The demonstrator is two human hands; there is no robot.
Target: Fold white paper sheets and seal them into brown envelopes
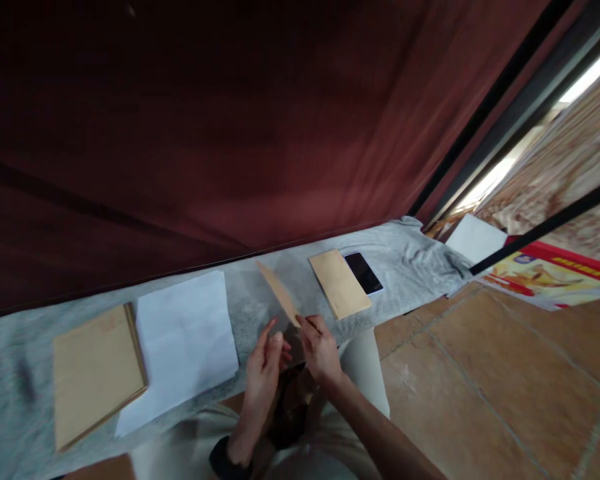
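Observation:
In the head view my right hand (320, 345) is closed on the near end of a tan paper envelope (279, 293), which is tilted up and seen almost edge-on. My left hand (266, 367) is beside it with fingers apart and nothing in them. Just right of the held piece, more tan envelopes (340, 283) lie on the grey cloth. On the left lie a stack of white paper (187, 347) and a thicker stack of larger tan envelopes (97, 373), which overlaps the paper's left edge.
A dark-screened phone (364, 273) lies against the right envelopes. The grey cloth (405, 253) covers a narrow surface along a dark red hanging fabric (230, 133). To the right are a tiled floor (460, 373), a black pole (550, 223) and a red-yellow printed box (545, 273).

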